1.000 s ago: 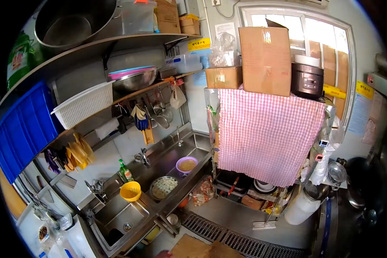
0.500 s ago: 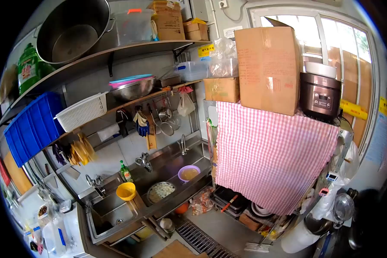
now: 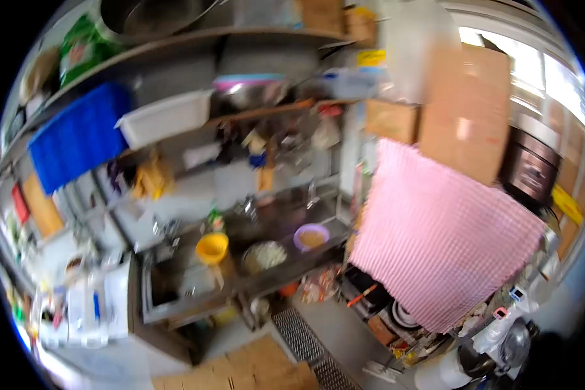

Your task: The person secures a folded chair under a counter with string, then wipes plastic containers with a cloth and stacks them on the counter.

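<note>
Neither my left hand nor my right hand shows in the head view, so what they hold cannot be seen. The picture is smeared by motion. Along the wall runs a steel sink unit [image 3: 148,311]. On it stand a yellow bowl [image 3: 212,248], a round container of white pieces [image 3: 266,255] and a purple basin [image 3: 312,238] with something pale brown in it. A green bottle [image 3: 216,220] is behind the yellow bowl. To the right, a pink checked cloth [image 3: 442,240] hangs below a large cardboard box [image 3: 468,110] and a dark rice cooker [image 3: 533,162].
Shelves above the sinks carry a blue crate [image 3: 78,140], a white basket [image 3: 166,118] and a large pot [image 3: 153,19]. Flattened cardboard [image 3: 240,367] and a dark floor grate [image 3: 299,335] lie on the floor. At left is a white counter [image 3: 120,292] with containers.
My view has turned left and tilted downward. The shelves, sinks and cloth appear farther right, and more of the floor cardboard and left counter shows. No hand appears in either frame.
</note>
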Tool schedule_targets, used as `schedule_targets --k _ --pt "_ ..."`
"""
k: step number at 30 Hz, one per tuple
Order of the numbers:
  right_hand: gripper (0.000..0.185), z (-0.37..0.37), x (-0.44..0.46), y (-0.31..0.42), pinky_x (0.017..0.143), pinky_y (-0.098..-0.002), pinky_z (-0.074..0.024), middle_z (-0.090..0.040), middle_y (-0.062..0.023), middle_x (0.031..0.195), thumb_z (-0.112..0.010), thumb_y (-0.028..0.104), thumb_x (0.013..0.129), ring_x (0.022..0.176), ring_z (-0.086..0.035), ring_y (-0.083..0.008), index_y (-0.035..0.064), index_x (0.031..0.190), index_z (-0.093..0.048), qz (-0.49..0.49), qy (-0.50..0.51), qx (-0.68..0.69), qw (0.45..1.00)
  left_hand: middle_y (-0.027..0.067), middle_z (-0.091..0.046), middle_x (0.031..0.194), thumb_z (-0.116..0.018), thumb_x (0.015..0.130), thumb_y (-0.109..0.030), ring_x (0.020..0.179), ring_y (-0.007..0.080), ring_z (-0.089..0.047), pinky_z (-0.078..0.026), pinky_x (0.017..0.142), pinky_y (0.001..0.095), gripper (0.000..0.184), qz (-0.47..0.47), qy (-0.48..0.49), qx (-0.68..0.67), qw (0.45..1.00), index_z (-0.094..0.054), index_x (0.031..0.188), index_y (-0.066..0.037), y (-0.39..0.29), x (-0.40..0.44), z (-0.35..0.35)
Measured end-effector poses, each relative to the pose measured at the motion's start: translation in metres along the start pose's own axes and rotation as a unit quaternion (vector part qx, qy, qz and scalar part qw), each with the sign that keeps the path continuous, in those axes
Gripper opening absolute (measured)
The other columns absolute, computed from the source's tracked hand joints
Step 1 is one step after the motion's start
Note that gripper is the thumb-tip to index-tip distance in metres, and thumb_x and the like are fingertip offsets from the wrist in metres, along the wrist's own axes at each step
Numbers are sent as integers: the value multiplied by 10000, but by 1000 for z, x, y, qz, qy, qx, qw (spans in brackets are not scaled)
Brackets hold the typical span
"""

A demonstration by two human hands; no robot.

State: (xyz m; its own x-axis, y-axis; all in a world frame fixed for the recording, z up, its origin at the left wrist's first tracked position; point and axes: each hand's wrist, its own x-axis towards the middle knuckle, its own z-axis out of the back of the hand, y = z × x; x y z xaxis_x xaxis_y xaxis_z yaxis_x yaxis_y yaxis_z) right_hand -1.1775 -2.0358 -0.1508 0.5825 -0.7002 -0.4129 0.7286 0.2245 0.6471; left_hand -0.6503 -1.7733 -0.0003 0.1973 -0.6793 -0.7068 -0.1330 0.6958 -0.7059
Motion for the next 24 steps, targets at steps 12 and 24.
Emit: schedule_targets --k 12,24 --pt "130 -93 18 193 549 -344 -576 -696 -101 734 -677 135 893 607 -681 -213 17 871 -728 -190 56 275 941 151 -725 992 -606 959 -178 810 298 -721 -605 658 436 303 83 -178 -335 922 -653 1227 -43 230 -118 180" --pt "115 -265 190 364 575 -402 -557 -698 -127 797 -655 143 903 671 -682 -245 43 922 -708 75 234 -51 968 139 -647 644 -608 841 -162 553 260 -644 -527 521 387 213 115 -470 -420 768 -693 776 22 415 -236 353"
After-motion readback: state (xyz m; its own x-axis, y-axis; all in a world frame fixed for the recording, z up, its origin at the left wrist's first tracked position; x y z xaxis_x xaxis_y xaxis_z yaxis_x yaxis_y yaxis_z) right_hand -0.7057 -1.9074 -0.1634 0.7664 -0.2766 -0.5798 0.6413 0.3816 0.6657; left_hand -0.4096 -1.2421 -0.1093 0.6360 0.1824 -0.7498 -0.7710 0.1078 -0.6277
